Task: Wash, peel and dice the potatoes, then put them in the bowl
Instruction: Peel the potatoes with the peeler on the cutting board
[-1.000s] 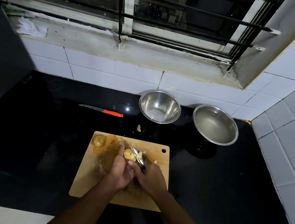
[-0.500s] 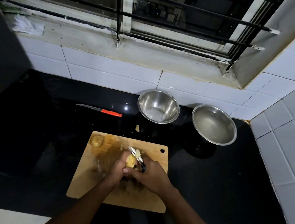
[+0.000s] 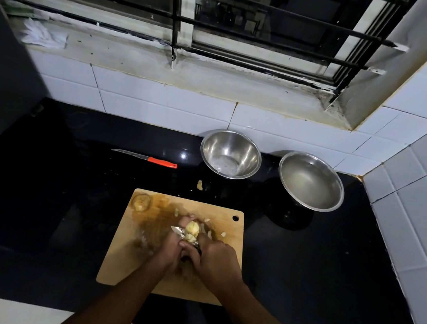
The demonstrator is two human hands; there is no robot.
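Forearms reach in from the bottom edge and meet over the cutting board [image 3: 224, 217], a pale wooden rectangle with a hanging hole at its far right corner, lying on the black glossy table [image 3: 328, 270]. The left hand [image 3: 169, 248] has its fingers curled round the potato [image 3: 193, 228], holding it just above the middle of the board. The potato looks pale yellow and moist, mostly bare of skin, with a lumpy, uneven surface. The right hand [image 3: 215, 260] grips a peeler [image 3: 181, 232] whose shiny metal tip pokes out to the left, lying against the near side of the potato; its handle is hidden in the fist. Small pale scraps [image 3: 223, 234] lie on the board just right of the hands, and the wood around them is stained dark and wet. At the far left corner of the board sits a second potato [image 3: 141, 201], brownish and still in its skin, well apart from the hands.

Beyond the board, a small peel scrap [image 3: 200, 184] lies on the table. Farther back, a knife [image 3: 148, 158] with an orange handle lies flat, blade pointing left. To its right stand two steel bowls: the left bowl [image 3: 231, 153], with a wet sheen at its bottom, and the right bowl [image 3: 311, 180], wider and holding what looks like water. Behind them rise white wall tiles [image 3: 160, 101], a stained sill [image 3: 191, 70] with a crumpled white cloth [image 3: 45, 36] at its left end, and a barred window [image 3: 225, 10].
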